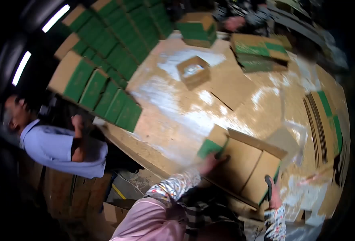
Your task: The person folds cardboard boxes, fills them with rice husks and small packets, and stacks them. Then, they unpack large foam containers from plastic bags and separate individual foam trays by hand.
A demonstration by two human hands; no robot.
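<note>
A cardboard box (241,164) with green sides lies on the worktable right in front of me, its flaps partly raised. My left hand (213,164) rests at the box's left side, beside the green flap, thumb and fingers apart on the cardboard. At the box's right edge is my right hand (273,192), its dark-covered thumb on the near side and the fingers mostly hidden behind the edge. Patterned sleeves cover both forearms.
Stacked green-and-brown boxes (109,44) line the left. A person (65,148) stands at the left edge. A small open box (193,72), closed boxes (259,50) and flat cardboard sheets (324,124) lie on the table (161,124). Another person's hand (234,24) is at the top.
</note>
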